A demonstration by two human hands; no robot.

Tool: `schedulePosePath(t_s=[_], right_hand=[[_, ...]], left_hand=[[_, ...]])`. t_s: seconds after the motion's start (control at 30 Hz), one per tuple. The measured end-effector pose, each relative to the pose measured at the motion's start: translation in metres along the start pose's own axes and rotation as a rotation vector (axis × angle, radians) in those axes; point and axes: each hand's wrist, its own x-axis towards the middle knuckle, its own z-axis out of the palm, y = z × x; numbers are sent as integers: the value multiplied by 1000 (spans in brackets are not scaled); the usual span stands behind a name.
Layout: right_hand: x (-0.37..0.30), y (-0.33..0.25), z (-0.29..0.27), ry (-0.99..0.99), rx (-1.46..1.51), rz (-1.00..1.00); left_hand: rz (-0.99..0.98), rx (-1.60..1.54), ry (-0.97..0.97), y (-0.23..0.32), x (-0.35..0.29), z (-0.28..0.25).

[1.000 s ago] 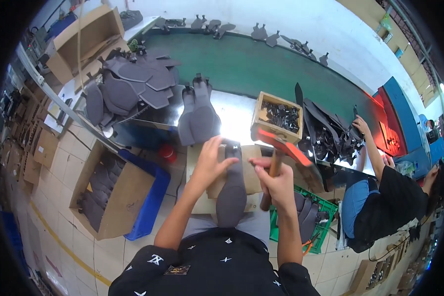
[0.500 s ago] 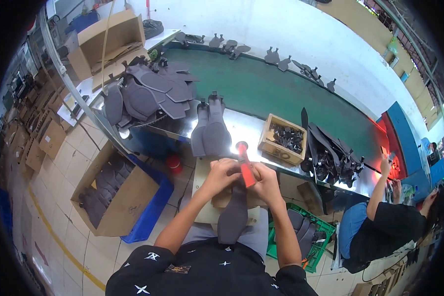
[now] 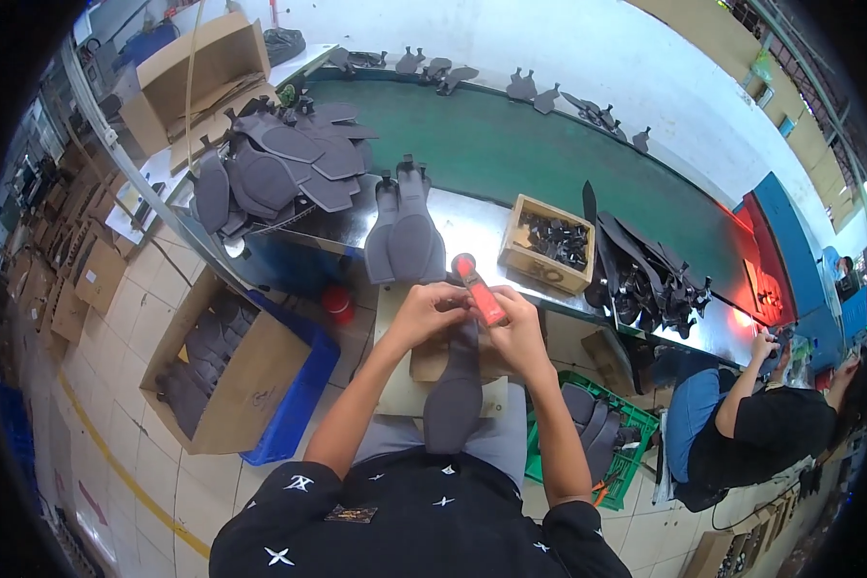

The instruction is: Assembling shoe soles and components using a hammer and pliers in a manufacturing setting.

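My right hand (image 3: 518, 332) is closed around a red hand tool (image 3: 478, 292) with a rounded dark end pointing away from me. My left hand (image 3: 424, 313) is beside it, thumb and fingers pinched together; what lies between them is hidden. Below both hands a dark grey paddle-shaped piece (image 3: 455, 400) lies with its broad end toward me and its narrow end under the fingers. It rests over a brown block (image 3: 430, 365) on a pale board (image 3: 392, 396) above my lap. Two similar grey pieces (image 3: 416, 236) lie on the metal ledge just beyond.
A wooden box (image 3: 547, 275) of small black parts stands right of centre. Grey pieces are heaped (image 3: 279, 169) at left. A green conveyor belt (image 3: 511, 144) runs behind. A carton (image 3: 260, 395) and green crate (image 3: 636, 424) flank me; a co-worker (image 3: 771, 424) sits at right.
The red tool has tilted, its near end swinging slightly right, still in my right hand. My left hand stays pinched beside it. The co-worker's raised arm has come down.
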Motion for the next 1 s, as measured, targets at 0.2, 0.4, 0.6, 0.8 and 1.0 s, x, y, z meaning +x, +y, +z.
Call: schedulePosePath(t_s=[0.2, 0.4, 0.6, 0.8, 1.0], right_hand=[[-8, -14, 0, 35, 71, 166], [-60, -71, -24, 143, 90, 299], [-50, -76, -19, 45, -86, 116], [-53, -76, -14, 45, -49, 152], [-54, -102, -40, 208, -238, -124]], left_hand=[[25, -23, 12, -2, -2, 3], [-32, -67, -30, -2, -1, 1], [-57, -108, -12, -2, 1, 1], [-48, -89, -38, 3, 0, 1], [47, 297, -43, -10, -15, 3]])
